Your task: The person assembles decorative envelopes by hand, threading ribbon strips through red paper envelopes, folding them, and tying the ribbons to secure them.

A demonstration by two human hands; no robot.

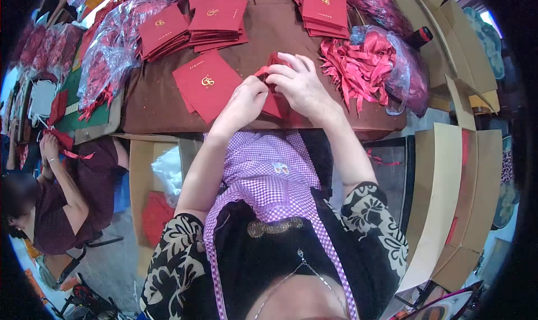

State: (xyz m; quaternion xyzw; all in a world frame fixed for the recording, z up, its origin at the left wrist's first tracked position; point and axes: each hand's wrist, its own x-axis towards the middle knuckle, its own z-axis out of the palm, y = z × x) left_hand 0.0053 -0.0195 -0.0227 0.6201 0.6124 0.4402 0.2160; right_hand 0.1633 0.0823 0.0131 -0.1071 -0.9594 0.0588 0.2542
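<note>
My left hand (248, 100) is closed in a pinch at the table's front edge, on what looks like a red ribbon (262, 71). Close beside it, my right hand (302, 86) has thumb and index finger pinched on the same red material, its other fingers raised and curled. Under both hands lies a red card-like piece (272, 105), partly hidden by them. Just left of my left hand, a couple of flat red envelopes or bags with a gold logo (210, 84) overlap on the brown cloth. The fingertips hide the exact hold.
Stacks of red envelopes (218, 18) and another stack (325, 10) stand farther back. A heap of red ribbons (364, 68) spills from plastic at right. Cardboard boxes (443, 196) flank the table (269, 31). A co-worker (67, 196) sits at left, handling red ribbon.
</note>
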